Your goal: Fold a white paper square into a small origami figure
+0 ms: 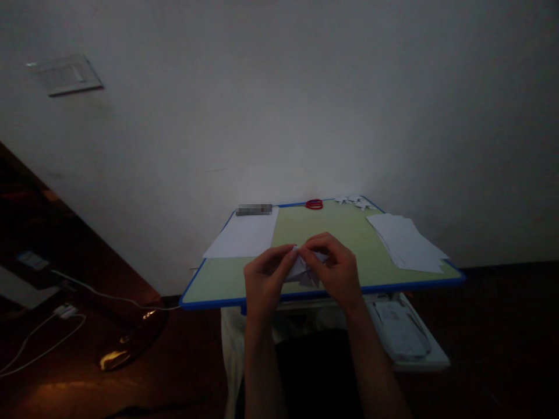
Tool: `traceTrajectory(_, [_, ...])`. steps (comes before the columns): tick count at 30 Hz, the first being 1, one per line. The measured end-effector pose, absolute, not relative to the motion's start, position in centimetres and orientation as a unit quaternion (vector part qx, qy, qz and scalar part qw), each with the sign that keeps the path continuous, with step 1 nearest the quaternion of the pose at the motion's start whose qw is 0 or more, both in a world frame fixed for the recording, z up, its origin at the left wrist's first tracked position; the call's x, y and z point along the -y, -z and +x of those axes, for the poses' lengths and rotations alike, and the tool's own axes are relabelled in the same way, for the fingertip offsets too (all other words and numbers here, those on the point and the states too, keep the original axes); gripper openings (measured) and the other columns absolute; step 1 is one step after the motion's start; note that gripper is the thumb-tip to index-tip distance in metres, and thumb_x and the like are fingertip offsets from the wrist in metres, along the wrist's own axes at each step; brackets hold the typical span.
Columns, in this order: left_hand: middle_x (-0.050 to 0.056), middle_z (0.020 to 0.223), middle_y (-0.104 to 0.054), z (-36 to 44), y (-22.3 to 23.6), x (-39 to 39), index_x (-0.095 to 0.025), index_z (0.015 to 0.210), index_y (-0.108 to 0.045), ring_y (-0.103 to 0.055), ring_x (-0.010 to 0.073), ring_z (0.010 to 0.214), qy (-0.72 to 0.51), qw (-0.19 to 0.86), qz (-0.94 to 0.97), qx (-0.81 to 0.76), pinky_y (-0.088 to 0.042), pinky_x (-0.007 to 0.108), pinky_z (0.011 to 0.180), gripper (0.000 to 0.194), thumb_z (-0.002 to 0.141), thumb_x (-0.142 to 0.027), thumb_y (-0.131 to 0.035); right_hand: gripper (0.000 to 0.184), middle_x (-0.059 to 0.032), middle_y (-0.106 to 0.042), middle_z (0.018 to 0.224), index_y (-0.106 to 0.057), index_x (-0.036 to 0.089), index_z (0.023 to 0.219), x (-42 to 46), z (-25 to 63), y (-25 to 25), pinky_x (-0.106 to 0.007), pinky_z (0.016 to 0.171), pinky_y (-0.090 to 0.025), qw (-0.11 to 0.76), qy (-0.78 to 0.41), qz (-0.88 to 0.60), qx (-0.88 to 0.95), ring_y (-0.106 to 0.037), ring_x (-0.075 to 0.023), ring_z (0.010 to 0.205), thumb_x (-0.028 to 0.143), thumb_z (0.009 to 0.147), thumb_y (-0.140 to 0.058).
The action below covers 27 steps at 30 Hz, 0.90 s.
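Observation:
Between my two hands is a small piece of folded white paper (299,269), held over the near edge of the table. My left hand (267,278) pinches its top left part between thumb and index finger. Just to the right, my right hand (335,269) pinches the same paper near its top, fingers curled. The two sets of fingertips almost touch. Pointed flaps of the paper stick out below the fingers; the fingers partly hide its full shape.
A pale green table (323,233) with a blue rim stands against the wall. On it lie a white sheet (244,235) at left, red-handled scissors (314,204) at the back, several small folded paper pieces (354,201) at back right, and a paper stack (406,241) at right. A cable (113,301) runs at left.

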<state>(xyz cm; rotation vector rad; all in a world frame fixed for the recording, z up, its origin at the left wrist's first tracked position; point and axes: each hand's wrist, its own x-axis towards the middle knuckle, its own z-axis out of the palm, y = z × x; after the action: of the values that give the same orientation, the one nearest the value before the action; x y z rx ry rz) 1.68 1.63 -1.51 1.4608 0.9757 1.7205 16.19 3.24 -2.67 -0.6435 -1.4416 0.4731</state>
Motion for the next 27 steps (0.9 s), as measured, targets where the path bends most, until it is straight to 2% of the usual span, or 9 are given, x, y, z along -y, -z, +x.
traceTrajectory(9, [0.003, 0.079, -0.08, 1.67, 1.4, -1.74, -0.021, 0.083, -0.082, -0.072, 0.0143, 0.073, -0.67, 0.334, 0.555, -0.363, -0.056, 0.022, 0.07, 0.009, 0.077, -0.027, -0.085, 0.005, -0.0009, -0.068, 0.087, -0.071, 0.023, 0.087, -3.0, 16.01, 2.48, -0.031, 0.074, -0.051, 0.692, -0.178, -0.272, 0.645, -0.065, -0.0169, 0.082, 0.021, 0.091, -0.073])
traceTrajectory(27, [0.004, 0.081, -0.08, 1.74, 1.73, -1.67, -0.019, 0.085, -0.081, -0.073, 0.0164, 0.076, -0.673, 0.319, 0.571, -0.346, -0.058, 0.024, 0.072, 0.008, 0.08, -0.024, -0.082, 0.01, -0.0007, -0.068, 0.086, -0.073, 0.024, 0.087, -2.67, 16.04, 2.38, -0.031, 0.071, -0.051, 0.708, -0.137, -0.253, 0.645, -0.066, -0.0164, 0.081, 0.015, 0.088, -0.078])
